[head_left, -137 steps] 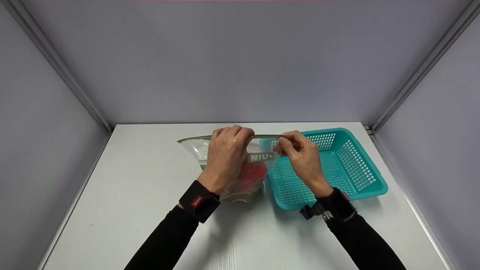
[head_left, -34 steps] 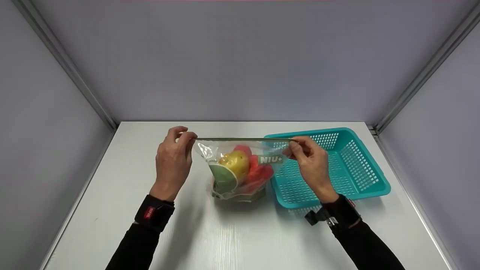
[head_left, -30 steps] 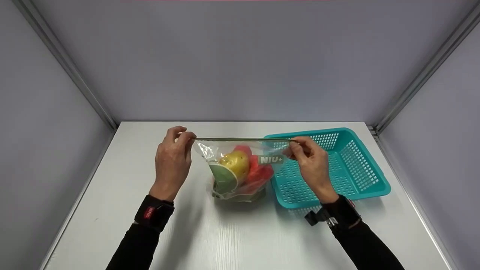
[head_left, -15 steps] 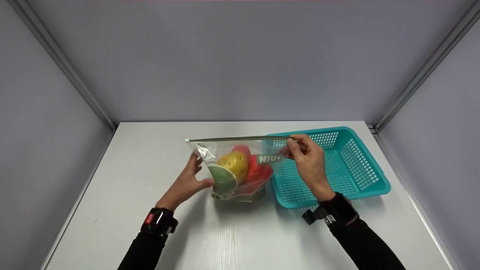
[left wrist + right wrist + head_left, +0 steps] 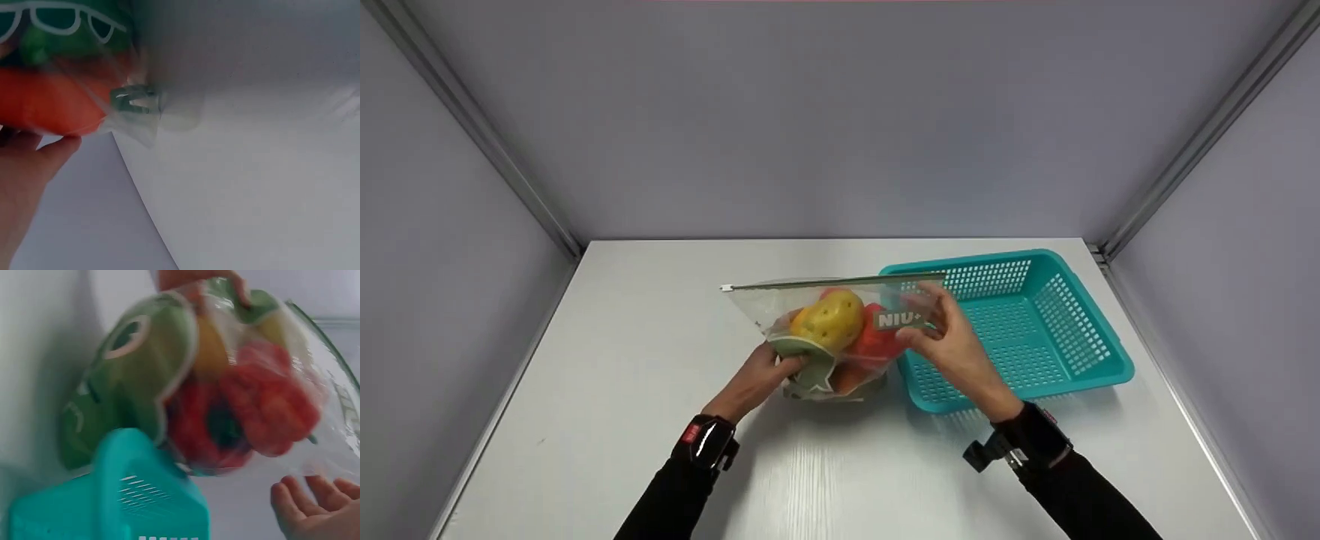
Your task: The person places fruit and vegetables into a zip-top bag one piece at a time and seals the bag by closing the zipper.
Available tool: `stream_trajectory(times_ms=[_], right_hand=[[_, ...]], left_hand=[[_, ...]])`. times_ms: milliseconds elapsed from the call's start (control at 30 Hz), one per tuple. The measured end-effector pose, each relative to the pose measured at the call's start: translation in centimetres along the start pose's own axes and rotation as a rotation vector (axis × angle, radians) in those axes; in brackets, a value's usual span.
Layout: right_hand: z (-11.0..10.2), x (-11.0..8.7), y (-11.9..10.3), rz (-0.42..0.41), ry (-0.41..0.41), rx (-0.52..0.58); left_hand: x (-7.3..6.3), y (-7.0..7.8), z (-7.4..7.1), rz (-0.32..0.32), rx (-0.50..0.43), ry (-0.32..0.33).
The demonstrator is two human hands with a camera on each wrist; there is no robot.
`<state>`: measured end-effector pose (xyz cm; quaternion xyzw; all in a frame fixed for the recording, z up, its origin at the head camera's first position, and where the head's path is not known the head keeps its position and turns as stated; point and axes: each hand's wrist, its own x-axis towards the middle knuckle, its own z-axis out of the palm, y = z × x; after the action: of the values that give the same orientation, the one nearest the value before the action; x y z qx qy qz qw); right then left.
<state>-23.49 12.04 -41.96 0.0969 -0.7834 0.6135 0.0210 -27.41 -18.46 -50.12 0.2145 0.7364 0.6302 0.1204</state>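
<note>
A clear zip bag [image 5: 810, 367] with green print and a "NIU+" label stands upright in the middle of the table, its slider [image 5: 727, 288] at the top left corner. Through the film show a yellow, dark-spotted fruit or vegetable [image 5: 832, 321] and red peppers [image 5: 270, 405]. My left hand [image 5: 754, 382] grips the bag's left side, thumb in front and other fingers behind it. At the right side my right hand [image 5: 956, 356] is spread with loosely bent fingers [image 5: 326, 492], which lie apart from the bag in the right wrist view.
A turquoise perforated basket [image 5: 1084, 382] stands on the white table [image 5: 622, 390], right beside the bag and under the right hand. Grey panels [image 5: 840, 135] close off the back and both sides.
My left hand has left the zip's left end, moved down and taken hold of the bag's side. My right hand has let go of the top right corner and come lower.
</note>
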Motion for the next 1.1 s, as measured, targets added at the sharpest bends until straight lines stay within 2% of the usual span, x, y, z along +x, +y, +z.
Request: stream_trajectory(times_ms=[100, 200, 333, 433, 567, 700, 900, 1000, 1100], right_hand=[[0.9, 0.3, 0.5, 0.03, -0.05, -0.095], [1.8, 0.8, 0.6, 0.044, -0.015, -0.19], [2.4, 1.7, 0.0, 0.051, 0.039, -0.267], [2.9, 2.3, -0.4, 0.056, 0.042, -0.295], [3.7, 2.8, -0.2, 0.107, -0.016, -0.285], [4.6, 3.3, 0.4, 0.157, -0.101, -0.311], [5.4, 4.1, 1.7, 0.186, -0.173, -0.4], [5.4, 4.0, 2.2, 0.197, -0.159, -0.401], [5.2, 3.8, 2.4, 0.176, -0.11, -0.374]], left_hand=[[0.5, 0.1, 0.4, 0.016, 0.052, 0.086], [0.7, 0.5, 0.8, 0.019, 0.131, 0.18], [0.3, 2.1, 0.7, -0.051, 0.256, 0.305], [-0.3, 4.0, -0.2, -0.112, 0.354, 0.351], [-1.1, 5.5, -1.4, -0.191, 0.416, 0.313], [-1.6, 5.5, -2.3, -0.307, 0.407, 0.254], [-1.4, 4.4, -2.8, -0.466, 0.213, 0.189], [-1.3, 3.8, -2.7, -0.485, 0.167, 0.165], [-1.5, 3.3, -2.5, -0.451, 0.201, 0.14]])
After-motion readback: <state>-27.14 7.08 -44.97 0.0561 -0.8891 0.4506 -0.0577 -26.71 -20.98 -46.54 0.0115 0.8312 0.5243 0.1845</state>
